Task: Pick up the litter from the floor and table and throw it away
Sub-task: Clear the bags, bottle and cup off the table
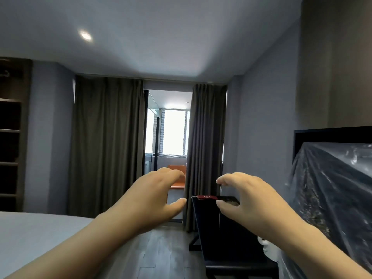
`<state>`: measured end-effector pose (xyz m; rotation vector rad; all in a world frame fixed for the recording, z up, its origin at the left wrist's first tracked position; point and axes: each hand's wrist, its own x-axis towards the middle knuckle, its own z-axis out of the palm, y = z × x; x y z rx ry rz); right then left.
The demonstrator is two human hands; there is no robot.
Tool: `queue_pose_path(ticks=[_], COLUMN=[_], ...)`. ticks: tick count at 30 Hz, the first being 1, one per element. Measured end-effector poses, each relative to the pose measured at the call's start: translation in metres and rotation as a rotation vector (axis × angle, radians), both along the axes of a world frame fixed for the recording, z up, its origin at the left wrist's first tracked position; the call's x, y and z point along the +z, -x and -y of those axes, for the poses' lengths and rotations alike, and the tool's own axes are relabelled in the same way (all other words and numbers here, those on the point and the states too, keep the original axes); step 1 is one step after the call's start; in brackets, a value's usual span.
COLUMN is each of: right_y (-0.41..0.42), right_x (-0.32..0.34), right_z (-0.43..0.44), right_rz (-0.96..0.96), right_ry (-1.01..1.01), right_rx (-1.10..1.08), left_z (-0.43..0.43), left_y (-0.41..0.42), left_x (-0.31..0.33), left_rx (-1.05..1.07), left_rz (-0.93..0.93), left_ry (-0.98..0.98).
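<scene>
Both my hands are raised in front of me, holding nothing. My left hand (159, 196) has its fingers curved and thumb spread. My right hand (241, 196) makes the same loose C shape with thumb and fingers apart. Between and beyond them, a small red flat item (206, 196) with a metal clip at its left end lies at the far end of a dark table (209, 228). A dark flat object (228, 198) lies beside it, partly hidden by my right thumb. A white crumpled thing (266, 246) shows low on the right behind my right forearm.
A bed (30, 238) fills the lower left, with wooden floor (161, 248) between it and the table. Plastic sheeting (332, 198) covers furniture on the right. Dark curtains (108, 141) flank a doorway with an orange chair (177, 174). Open shelves (10, 137) stand far left.
</scene>
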<state>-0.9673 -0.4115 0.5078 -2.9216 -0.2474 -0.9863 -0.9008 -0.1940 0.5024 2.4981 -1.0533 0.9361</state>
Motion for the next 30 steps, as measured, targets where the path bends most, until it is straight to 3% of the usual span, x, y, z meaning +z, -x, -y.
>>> queue_pose_path(ticks=[20,30], right_y=[-0.374,-0.535], right_x=[-0.029,-0.055], right_z=[0.060,0.091], right_rz=[-0.040,-0.126], right_ry=[-0.037,-0.084], right_rx=[-0.048,-0.149], left_z=[0.050,0.091], left_y=[-0.385,-0.573], left_x=[-0.026,-0.058], left_rx=[0.047,-0.061], left_rz=[-0.071,-0.150], left_ry=[-0.039,-0.064])
